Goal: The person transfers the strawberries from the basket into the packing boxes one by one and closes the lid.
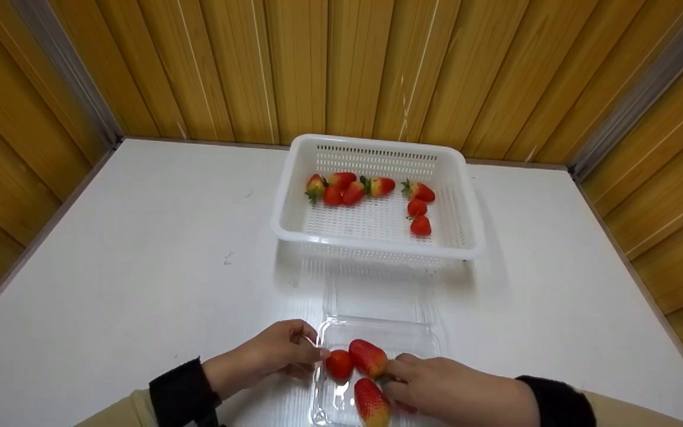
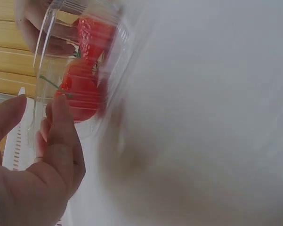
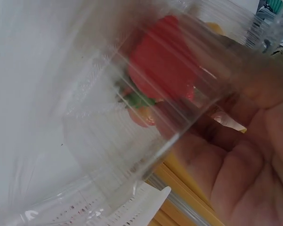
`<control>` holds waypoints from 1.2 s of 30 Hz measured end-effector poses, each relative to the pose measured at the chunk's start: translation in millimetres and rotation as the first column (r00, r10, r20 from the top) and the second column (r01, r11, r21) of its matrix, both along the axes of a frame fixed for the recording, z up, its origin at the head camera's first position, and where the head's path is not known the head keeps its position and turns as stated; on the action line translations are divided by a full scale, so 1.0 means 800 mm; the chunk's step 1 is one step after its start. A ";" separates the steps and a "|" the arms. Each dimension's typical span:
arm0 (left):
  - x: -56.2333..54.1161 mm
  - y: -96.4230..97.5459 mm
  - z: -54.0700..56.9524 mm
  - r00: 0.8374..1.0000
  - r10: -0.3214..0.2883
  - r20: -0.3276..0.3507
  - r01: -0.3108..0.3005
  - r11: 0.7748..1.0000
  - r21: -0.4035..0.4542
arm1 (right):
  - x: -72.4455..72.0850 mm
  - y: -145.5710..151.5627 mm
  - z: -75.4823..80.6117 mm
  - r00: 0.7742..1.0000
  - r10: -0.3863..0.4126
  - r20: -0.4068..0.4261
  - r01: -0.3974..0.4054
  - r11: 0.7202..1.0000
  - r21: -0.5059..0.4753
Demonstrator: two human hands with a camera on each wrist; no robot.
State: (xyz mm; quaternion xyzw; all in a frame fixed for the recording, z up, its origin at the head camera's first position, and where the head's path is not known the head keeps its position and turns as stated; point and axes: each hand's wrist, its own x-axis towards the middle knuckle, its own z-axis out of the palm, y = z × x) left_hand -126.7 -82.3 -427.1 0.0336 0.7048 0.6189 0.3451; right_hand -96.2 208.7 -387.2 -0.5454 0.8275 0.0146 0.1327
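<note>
A clear plastic clamshell box (image 1: pixel 436 341) lies at the near edge of the table with its lid (image 1: pixel 377 296) folded open away from me. Several strawberries are in it. My right hand (image 1: pixel 448 385) reaches inside, fingertips pinching the leafy end of an upper strawberry (image 1: pixel 368 357); another strawberry (image 1: pixel 371 400) lies just below. Partly under that palm is more red fruit. My left hand (image 1: pixel 279 353) is at the box's left side, fingers near a small round strawberry (image 1: pixel 340 365). In the left wrist view, its thumb (image 2: pixel 9 115) stands apart from the fingers. The right wrist view is blurred.
Beyond the box stands a white perforated basket (image 1: pixel 377 242) holding several strawberries, in one group (image 1: pixel 341 188) at the left and another (image 1: pixel 418 207) at the right. Yellow wood-look panels (image 1: pixel 329 71) wall in the white table (image 1: pixel 169 237).
</note>
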 end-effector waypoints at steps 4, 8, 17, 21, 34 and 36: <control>-0.011 -0.021 0.015 0.997 -0.013 -0.074 0.004 0.994 -0.113 | -0.001 0.002 0.023 0.991 -0.082 0.101 0.079 0.996 0.031; -0.024 -0.048 0.043 0.985 -0.015 -0.170 -0.024 0.974 -0.226 | -0.007 0.007 0.053 0.986 -0.157 0.057 0.156 0.988 0.018; -0.061 -0.092 0.150 0.903 -0.040 -0.429 -0.063 0.972 -0.224 | -0.061 0.021 0.144 0.970 -0.182 -0.163 0.128 0.946 -0.299; -0.084 -0.095 0.192 0.876 -0.049 -0.479 -0.073 0.970 -0.232 | -0.088 0.022 0.185 0.953 -0.245 -0.176 0.171 0.920 -0.353; -0.153 -0.084 0.230 0.878 -0.013 -0.478 -0.171 0.925 -0.340 | -0.181 0.017 0.226 0.846 -0.532 -0.028 0.501 0.813 -0.298; -0.161 -0.082 0.230 0.879 -0.010 -0.476 -0.178 0.921 -0.348 | -0.195 0.017 0.224 0.824 -0.567 -0.010 0.540 0.789 -0.293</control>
